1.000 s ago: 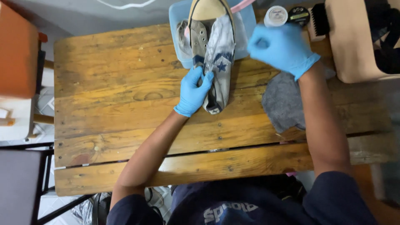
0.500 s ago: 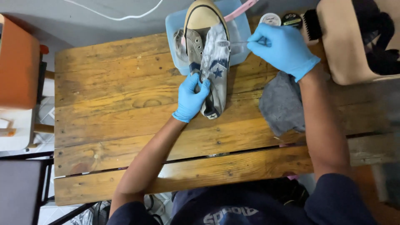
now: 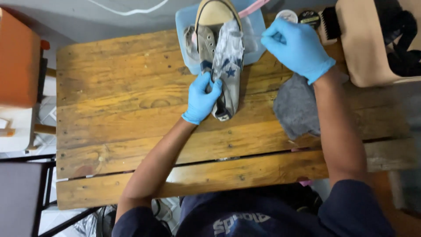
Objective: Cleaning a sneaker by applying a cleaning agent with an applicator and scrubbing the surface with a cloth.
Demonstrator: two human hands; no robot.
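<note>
Grips the heel end of a grey sneaker [image 3: 221, 66] with the left hand [image 3: 202, 98], fingers clasped around the upper beside the blue star patches. Pins the shoe sole-side away, with the toe cap pointing off from the fingers and lying over a pale blue tray [image 3: 185, 26], and the heel on the bare wooden worktop [image 3: 109, 109]. Holds the right hand [image 3: 296, 46] raised just right of the toe, fingers bunched shut as if pinching something fine; too small to tell what, if anything, is between them. Finds a grey cloth [image 3: 298, 107] under the right forearm, just below those fingers, and beyond them two round tins [image 3: 288, 15], a dark-bristled brush [image 3: 331, 22] and a beige box [image 3: 364, 48]. Shows a pink handle [image 3: 254, 6] past the tray's far edge, above and left of the right fingers. Judged as the step in hand: steadying the shoe with one hand while working at its front, near the eyelets, with the other; no cleaning tool in hand. Judged as the call of the next move: keeping the left grip firm so that the shoe does not slide off the tray's edge, and working the right fingers in line with the shoe instead of across it. Notes tins, brush and cloth within easy reach of the right fingers.
</note>
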